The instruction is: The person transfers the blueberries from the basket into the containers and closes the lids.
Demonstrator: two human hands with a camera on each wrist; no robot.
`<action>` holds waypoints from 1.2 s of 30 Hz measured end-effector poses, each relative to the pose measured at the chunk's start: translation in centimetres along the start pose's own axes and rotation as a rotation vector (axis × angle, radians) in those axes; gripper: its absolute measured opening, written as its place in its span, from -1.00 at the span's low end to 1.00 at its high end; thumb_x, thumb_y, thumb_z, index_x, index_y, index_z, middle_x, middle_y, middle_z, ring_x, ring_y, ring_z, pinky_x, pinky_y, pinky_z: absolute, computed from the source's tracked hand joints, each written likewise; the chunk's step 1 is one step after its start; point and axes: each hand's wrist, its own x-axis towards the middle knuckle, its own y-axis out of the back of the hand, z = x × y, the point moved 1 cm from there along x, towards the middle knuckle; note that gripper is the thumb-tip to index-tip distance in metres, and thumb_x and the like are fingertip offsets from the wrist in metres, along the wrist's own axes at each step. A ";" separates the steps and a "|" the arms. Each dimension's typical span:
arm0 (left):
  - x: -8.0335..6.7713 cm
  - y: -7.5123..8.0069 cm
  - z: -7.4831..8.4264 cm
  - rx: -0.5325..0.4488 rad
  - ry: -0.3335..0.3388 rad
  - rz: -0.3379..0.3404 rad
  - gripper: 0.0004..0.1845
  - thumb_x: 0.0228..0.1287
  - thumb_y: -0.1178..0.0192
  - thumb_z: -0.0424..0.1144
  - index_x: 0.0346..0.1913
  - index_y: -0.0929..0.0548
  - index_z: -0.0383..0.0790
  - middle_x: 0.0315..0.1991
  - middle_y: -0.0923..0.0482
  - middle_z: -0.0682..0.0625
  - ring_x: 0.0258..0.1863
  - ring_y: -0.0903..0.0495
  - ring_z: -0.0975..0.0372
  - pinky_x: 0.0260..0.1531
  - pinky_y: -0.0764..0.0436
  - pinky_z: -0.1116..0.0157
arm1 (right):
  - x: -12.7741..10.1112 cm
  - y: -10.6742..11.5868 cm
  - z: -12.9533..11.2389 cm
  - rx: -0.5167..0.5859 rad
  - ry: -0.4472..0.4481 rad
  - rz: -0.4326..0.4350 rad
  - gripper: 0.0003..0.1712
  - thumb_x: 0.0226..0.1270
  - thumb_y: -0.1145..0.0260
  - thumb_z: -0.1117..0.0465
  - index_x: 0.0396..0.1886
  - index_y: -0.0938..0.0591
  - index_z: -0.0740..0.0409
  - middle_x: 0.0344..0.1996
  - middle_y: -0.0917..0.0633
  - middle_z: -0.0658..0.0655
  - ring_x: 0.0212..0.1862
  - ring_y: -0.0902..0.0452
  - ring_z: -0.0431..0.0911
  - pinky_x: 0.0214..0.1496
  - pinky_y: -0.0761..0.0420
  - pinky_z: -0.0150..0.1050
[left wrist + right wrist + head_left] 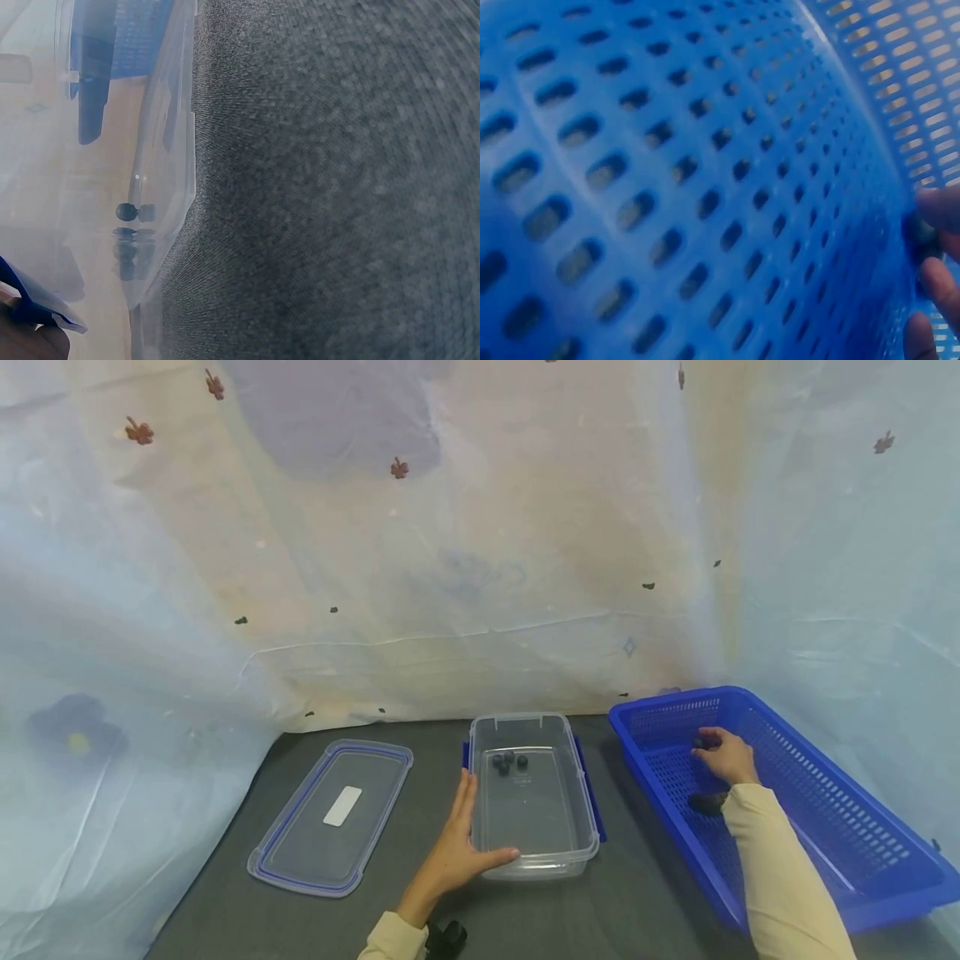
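Observation:
A clear plastic container [534,827] with blue side clips stands uncovered, with several dark blueberries [522,762] on its floor towards the back. My left hand [457,852] rests at the container's front left corner, fingers straight along the left side and thumb spread over the front rim. In the left wrist view, fingertips [52,341] are beside a blue clip [45,304]. My right hand [727,758] reaches down into the blue perforated basket [832,777] and pinches a dark round blueberry [924,234] between thumb and fingers, close to the basket wall.
The clear lid [360,852] with a blue seal and a white label lies flat to the container's left. A dark object [707,803] shows beside my right cuff. Patterned cloth [487,610] hangs behind the grey tabletop [420,793].

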 end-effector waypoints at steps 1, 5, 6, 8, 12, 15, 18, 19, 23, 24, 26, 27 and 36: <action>0.0 0.0 0.0 -0.004 -0.002 -0.002 0.31 -0.04 -0.49 0.09 0.56 0.26 -0.10 0.54 0.48 -0.11 0.45 0.28 -0.17 0.21 -0.10 -0.30 | 0.0 -0.1 0.1 -0.008 0.007 -0.013 -0.48 0.21 -0.31 0.31 0.06 -0.43 0.60 -0.09 -0.56 0.59 -0.08 -0.52 0.43 0.13 -0.21 0.33; 0.0 -0.2 -0.1 -0.018 -0.008 -0.001 0.31 -0.04 -0.50 0.08 0.56 0.28 -0.02 0.54 0.49 -0.07 0.46 0.30 -0.15 0.23 -0.05 -0.30 | 0.3 -0.3 0.6 -0.036 0.052 -0.030 -0.48 0.17 -0.33 0.34 0.05 -0.45 0.61 -0.08 -0.56 0.59 -0.10 -0.53 0.42 0.08 -0.32 0.30; 0.1 -0.2 -0.2 -0.019 -0.012 -0.001 0.31 -0.04 -0.50 0.08 0.56 0.29 -0.01 0.54 0.49 -0.07 0.46 0.30 -0.14 0.23 -0.04 -0.30 | 0.3 -0.3 0.8 -0.041 0.059 -0.027 -0.49 0.16 -0.33 0.35 0.05 -0.46 0.61 -0.09 -0.56 0.59 -0.08 -0.51 0.42 0.07 -0.34 0.30; 0.1 -0.2 -0.2 -0.014 -0.013 -0.001 0.31 -0.03 -0.50 0.08 0.56 0.28 -0.03 0.54 0.49 -0.07 0.46 0.30 -0.14 0.23 -0.03 -0.30 | 0.4 -0.2 0.9 -0.055 0.069 -0.014 -0.51 0.14 -0.34 0.35 0.01 -0.49 0.59 -0.12 -0.57 0.57 -0.06 -0.47 0.44 0.05 -0.36 0.30; 0.1 -0.2 -0.3 0.000 -0.014 -0.003 0.31 -0.03 -0.49 0.08 0.56 0.26 -0.13 0.54 0.49 -0.09 0.45 0.29 -0.17 0.20 -0.05 -0.34 | 0.2 -0.1 1.2 -0.070 0.062 0.006 -0.56 0.12 -0.33 0.34 -0.05 -0.53 0.57 -0.19 -0.59 0.56 -0.06 -0.42 0.46 0.06 -0.31 0.32; 0.1 -0.2 -0.2 0.005 -0.012 -0.003 0.31 -0.03 -0.49 0.08 0.55 0.25 -0.18 0.54 0.49 -0.09 0.45 0.28 -0.19 0.19 -0.05 -0.36 | 0.0 0.1 1.3 -0.056 0.027 0.010 -0.58 0.12 -0.33 0.35 -0.06 -0.54 0.56 -0.22 -0.59 0.56 -0.09 -0.45 0.44 0.06 -0.31 0.31; 0.1 -0.1 -0.1 0.002 -0.010 -0.003 0.31 -0.03 -0.49 0.08 0.55 0.24 -0.19 0.54 0.48 -0.09 0.45 0.28 -0.19 0.19 -0.04 -0.36 | -0.1 0.2 1.5 -0.031 -0.011 0.011 -0.61 0.13 -0.32 0.36 -0.09 -0.53 0.56 -0.20 -0.59 0.56 -0.09 -0.46 0.44 0.09 -0.27 0.32; 0.1 -0.1 -0.1 0.001 -0.010 -0.003 0.31 -0.03 -0.49 0.08 0.55 0.24 -0.19 0.54 0.48 -0.09 0.45 0.27 -0.18 0.19 -0.04 -0.36 | -0.1 0.2 1.5 -0.023 -0.025 0.016 -0.62 0.12 -0.32 0.37 -0.11 -0.53 0.56 -0.20 -0.59 0.56 -0.09 -0.46 0.44 0.08 -0.28 0.32; 0.1 0.0 0.0 -0.004 -0.014 -0.003 0.30 -0.03 -0.49 0.07 0.55 0.24 -0.19 0.54 0.47 -0.10 0.45 0.27 -0.18 0.19 -0.05 -0.35 | -0.3 0.4 1.6 -0.008 -0.062 0.037 -0.69 0.08 -0.32 0.38 -0.21 -0.53 0.53 -0.23 -0.61 0.54 -0.13 -0.50 0.42 0.00 -0.37 0.28; 0.1 0.0 0.1 -0.004 -0.013 -0.003 0.30 -0.03 -0.49 0.07 0.56 0.24 -0.18 0.54 0.47 -0.10 0.45 0.27 -0.18 0.20 -0.07 -0.34 | -0.4 0.5 1.7 -0.009 -0.065 0.040 -0.70 0.07 -0.32 0.38 -0.23 -0.52 0.52 -0.26 -0.62 0.52 -0.15 -0.51 0.41 -0.01 -0.38 0.27; 0.0 0.0 0.2 -0.006 -0.017 -0.003 0.30 -0.03 -0.49 0.07 0.56 0.23 -0.19 0.54 0.47 -0.11 0.45 0.26 -0.18 0.20 -0.07 -0.33 | -0.5 0.5 1.7 -0.002 -0.074 0.042 -0.72 0.08 -0.33 0.38 -0.25 -0.52 0.50 -0.30 -0.63 0.49 -0.19 -0.53 0.38 -0.06 -0.40 0.25; 0.0 0.0 0.2 -0.007 -0.018 -0.003 0.30 -0.03 -0.49 0.07 0.56 0.23 -0.19 0.55 0.47 -0.11 0.45 0.27 -0.17 0.20 -0.07 -0.33 | -0.6 0.6 1.6 0.000 -0.075 0.042 -0.73 0.09 -0.33 0.38 -0.26 -0.52 0.50 -0.32 -0.63 0.48 -0.21 -0.53 0.36 -0.08 -0.40 0.24; 0.0 0.1 0.2 -0.006 -0.026 -0.003 0.30 -0.03 -0.50 0.05 0.55 0.23 -0.19 0.55 0.47 -0.11 0.45 0.27 -0.17 0.20 -0.06 -0.34 | -0.4 1.0 1.7 0.020 -0.030 0.075 -0.67 0.15 -0.33 0.36 -0.20 -0.51 0.58 -0.34 -0.65 0.47 -0.20 -0.52 0.40 0.07 -0.16 0.33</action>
